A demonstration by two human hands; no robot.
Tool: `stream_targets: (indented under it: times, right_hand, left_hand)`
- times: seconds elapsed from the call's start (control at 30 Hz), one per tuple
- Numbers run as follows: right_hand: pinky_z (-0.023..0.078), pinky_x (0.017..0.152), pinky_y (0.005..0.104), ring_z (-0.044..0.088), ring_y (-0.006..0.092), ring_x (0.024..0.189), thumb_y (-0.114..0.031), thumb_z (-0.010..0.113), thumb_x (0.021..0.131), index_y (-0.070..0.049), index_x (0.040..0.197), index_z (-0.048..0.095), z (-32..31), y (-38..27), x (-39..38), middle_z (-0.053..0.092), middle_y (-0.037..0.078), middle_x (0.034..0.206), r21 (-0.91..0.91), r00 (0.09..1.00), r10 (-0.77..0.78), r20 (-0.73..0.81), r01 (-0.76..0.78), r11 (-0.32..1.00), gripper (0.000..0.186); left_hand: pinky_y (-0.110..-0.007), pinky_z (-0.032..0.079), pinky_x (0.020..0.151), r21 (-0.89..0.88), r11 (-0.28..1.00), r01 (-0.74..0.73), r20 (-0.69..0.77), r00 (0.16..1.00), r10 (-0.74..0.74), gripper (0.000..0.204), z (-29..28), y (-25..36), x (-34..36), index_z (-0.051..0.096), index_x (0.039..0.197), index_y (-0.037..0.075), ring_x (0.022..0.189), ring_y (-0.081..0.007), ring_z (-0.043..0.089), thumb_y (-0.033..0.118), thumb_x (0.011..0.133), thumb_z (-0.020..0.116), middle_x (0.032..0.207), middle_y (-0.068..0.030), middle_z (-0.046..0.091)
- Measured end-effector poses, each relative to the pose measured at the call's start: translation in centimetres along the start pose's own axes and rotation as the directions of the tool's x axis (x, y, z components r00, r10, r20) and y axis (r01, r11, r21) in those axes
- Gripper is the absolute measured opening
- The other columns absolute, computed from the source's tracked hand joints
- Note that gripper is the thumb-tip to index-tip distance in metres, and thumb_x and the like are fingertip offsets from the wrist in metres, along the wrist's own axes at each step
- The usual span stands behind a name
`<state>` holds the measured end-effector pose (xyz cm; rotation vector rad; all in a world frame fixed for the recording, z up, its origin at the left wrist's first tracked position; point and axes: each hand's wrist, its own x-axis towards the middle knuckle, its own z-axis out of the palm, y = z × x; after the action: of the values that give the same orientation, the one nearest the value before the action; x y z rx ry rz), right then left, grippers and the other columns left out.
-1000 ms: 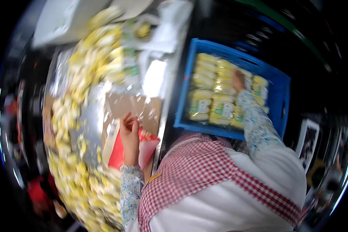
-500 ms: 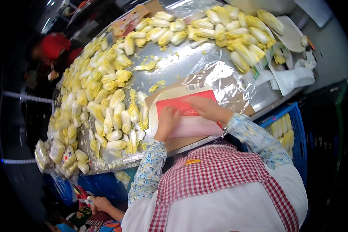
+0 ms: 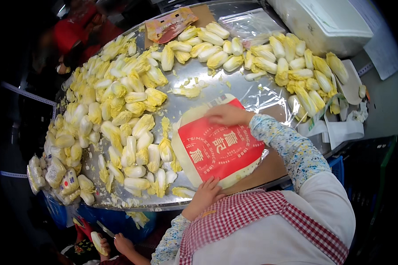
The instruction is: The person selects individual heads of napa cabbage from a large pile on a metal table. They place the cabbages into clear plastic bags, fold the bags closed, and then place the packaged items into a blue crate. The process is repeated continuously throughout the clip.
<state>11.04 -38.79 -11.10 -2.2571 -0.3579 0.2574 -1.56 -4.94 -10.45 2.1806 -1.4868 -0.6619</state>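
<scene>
A flat red-and-cream printed bag (image 3: 221, 150) lies in front of me with its printed face up, over brown cardboard (image 3: 269, 170) on the metal table. My right hand (image 3: 227, 115) rests palm down on the bag's far part, fingers stretched out. At the bag's near edge, my left hand (image 3: 206, 195) touches it with fingers extended and a little apart. Just left of the bag lie small napa cabbages, the closest a cabbage with loose yellow leaves (image 3: 166, 148).
A large heap of trimmed cabbages (image 3: 115, 95) covers the table's left side; another pile (image 3: 305, 73) lies at the far right. Packed cabbages (image 3: 68, 182) sit at the left edge. A white foam box (image 3: 327, 26) stands far right. At lower left, a co-worker's hand (image 3: 124, 244) holds a knife.
The bag has been spread so more of its red face shows. My left hand has moved to its near edge, my right hand toward its far part. The view has shifted.
</scene>
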Motion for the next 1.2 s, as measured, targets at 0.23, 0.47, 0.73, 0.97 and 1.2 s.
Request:
stream_targets:
  times: [0.23,0.47,0.73,0.97,1.2]
  right_hand:
    - [0.054,0.073,0.0373,0.067,0.0299,0.083,-0.009,0.062,0.091,-0.003,0.104,0.066,-9.5,4.1,9.7,0.068,0.014,0.095,-0.346,0.761,-0.194,-0.619,-0.043,0.937,0.014]
    - [0.049,0.081,0.0438,0.062,0.0331,0.093,-0.017,0.063,0.086,-0.007,0.103,0.065,5.9,-6.7,20.2,0.064,0.014,0.098,-0.182,0.814,-0.544,-0.201,0.515,0.838,0.020]
    - [0.046,0.079,0.0450,0.061,0.0327,0.088,-0.033,0.069,0.082,-0.005,0.100,0.065,13.0,-11.2,25.6,0.064,0.014,0.092,-0.528,0.945,-0.293,-0.144,0.177,0.830,0.033]
    - [0.051,0.073,0.0409,0.066,0.0315,0.079,-0.037,0.072,0.081,-0.001,0.099,0.066,6.8,-13.9,21.5,0.069,0.015,0.086,-0.182,0.993,0.112,-0.031,-0.116,0.976,0.041]
    - [0.051,0.074,0.0333,0.065,0.0266,0.085,-0.020,0.069,0.086,-0.006,0.114,0.064,6.8,-20.0,18.3,0.069,0.012,0.096,0.403,0.899,0.168,0.404,-0.339,0.850,0.032]
  left_hand:
    - [-0.041,0.049,0.088,-0.472,0.859,0.198,0.024,0.977,-0.213,0.032,-9.2,1.2,4.7,0.062,0.118,0.003,0.101,-0.0366,0.061,0.026,0.094,0.061,0.110,-0.0189,0.063]
    - [-0.037,0.051,0.088,-0.584,0.776,0.237,-0.201,0.884,-0.421,0.030,-10.3,-1.0,4.5,0.062,0.120,0.004,0.101,-0.0338,0.063,0.020,0.094,0.062,0.111,-0.0163,0.065]
    - [-0.033,0.054,0.084,-0.959,0.283,-0.027,-0.274,0.357,-0.893,0.024,-12.5,-6.3,-1.6,0.061,0.119,-0.001,0.093,-0.0204,0.068,0.013,0.100,0.054,0.099,-0.0102,0.068]
    - [-0.041,0.051,0.096,-0.813,-0.043,-0.581,-0.185,0.327,-0.927,0.039,-10.5,-8.6,1.1,0.047,0.132,-0.005,0.108,-0.0274,0.064,0.016,0.100,0.054,0.118,-0.0175,0.062]
    - [-0.046,0.052,0.093,-0.681,-0.129,-0.721,-0.187,0.342,-0.921,0.048,-12.4,-9.0,-0.6,0.046,0.135,0.000,0.111,-0.0294,0.062,0.034,0.102,0.051,0.123,-0.0125,0.061]
